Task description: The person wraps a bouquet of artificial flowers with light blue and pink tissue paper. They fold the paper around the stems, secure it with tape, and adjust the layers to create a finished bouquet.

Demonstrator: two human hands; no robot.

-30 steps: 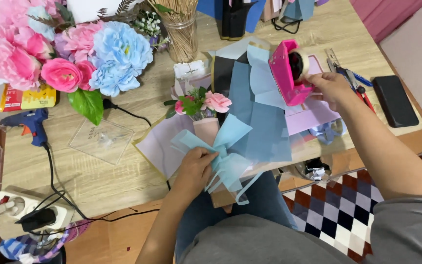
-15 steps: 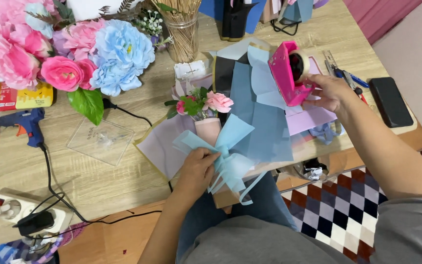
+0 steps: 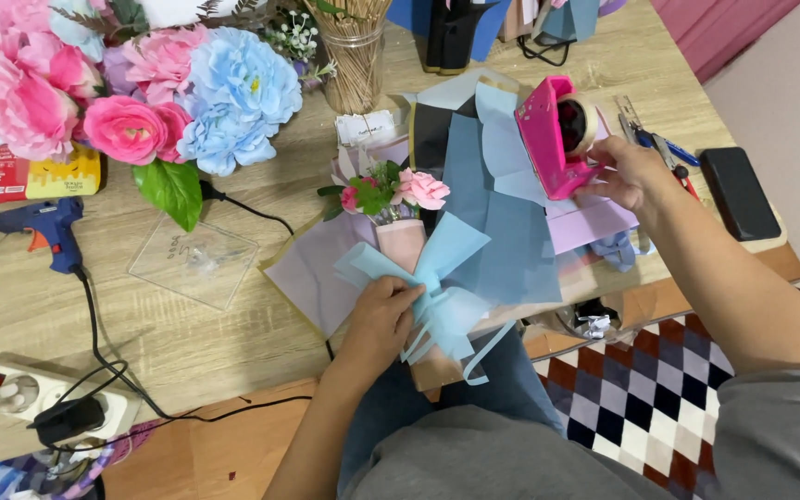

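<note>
Home craft/florist workspace: wooden table [image 3: 233, 324] crowded with artificial flowers [image 3: 131, 83], wrapping paper sheets [image 3: 502, 213], blue glue gun [image 3: 43, 227], pink tape dispenser [image 3: 553, 134], power strip [image 3: 39, 407]; checkered rug [image 3: 641, 389] on floor.

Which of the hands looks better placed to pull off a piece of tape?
Probably the right hand: it already grips the pink tape dispenser. The left hand is pinning the blue bow on the small bouquet.
</note>
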